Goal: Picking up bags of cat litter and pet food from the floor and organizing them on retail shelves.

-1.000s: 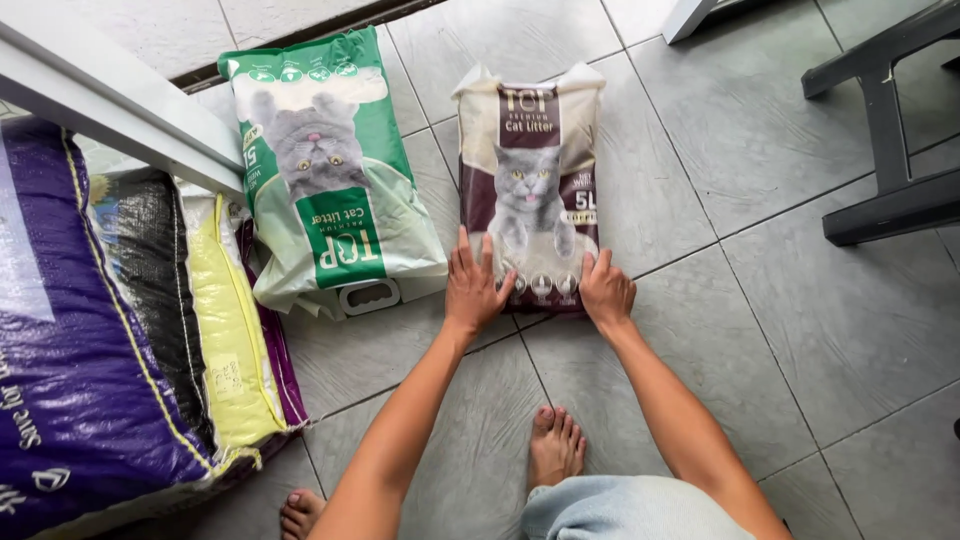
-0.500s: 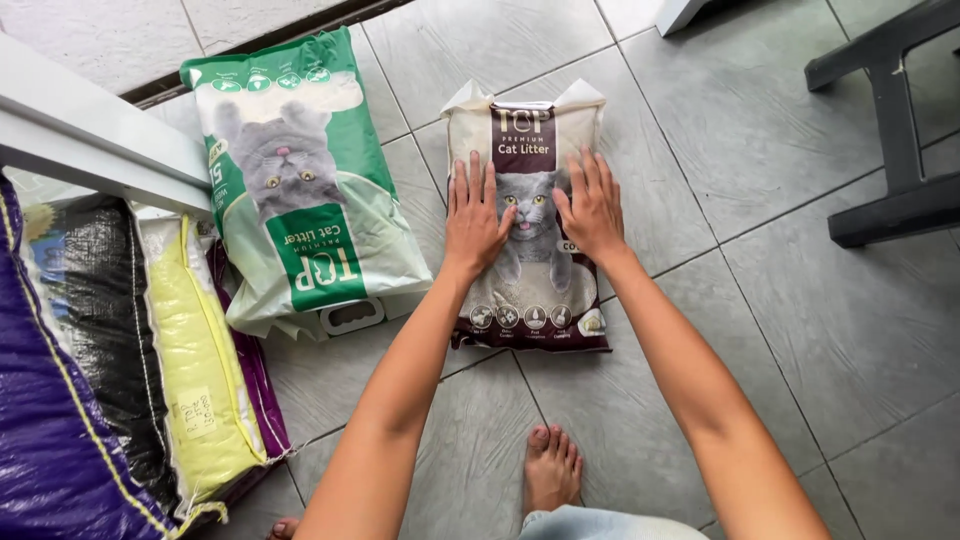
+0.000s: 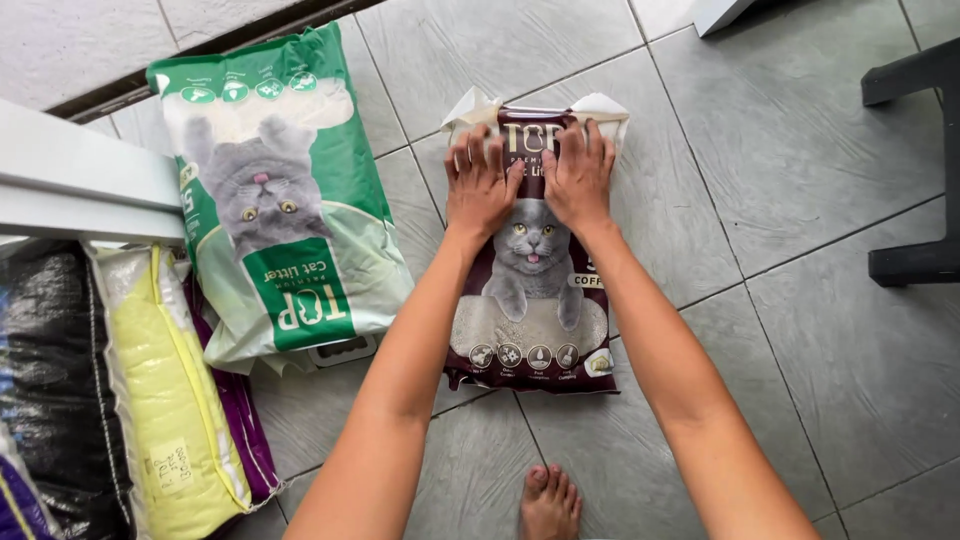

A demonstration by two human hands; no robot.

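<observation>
Left hand: left hand (image 3: 481, 185) lies palm-down, fingers spread flat, on the upper part of the maroon bag (image 3: 530, 270); it presses but closes on nothing.
Right hand: right hand (image 3: 579, 176) lies flat likewise, just beside the left, fingertips at the bag's top seam; no grip taken.
Maroon bag: flat on the grey tiled floor (image 3: 800, 200), centre of the frame, cat picture facing up, pale top corners splayed out.
Risk: judged, pressure near the seam could split it and spill the contents; flat palms have little purchase, so the bag could slide on smooth tile.
Foot: bare foot (image 3: 549, 503) at the lower centre, near the bag's bottom edge, in the way if it slides back.
Surroundings: green bag (image 3: 280, 200) at upper left, just beside; yellow bag (image 3: 170, 400) and black bag (image 3: 55, 380) at lower left; dark chair legs (image 3: 915, 170) at right edge, well apart.
</observation>
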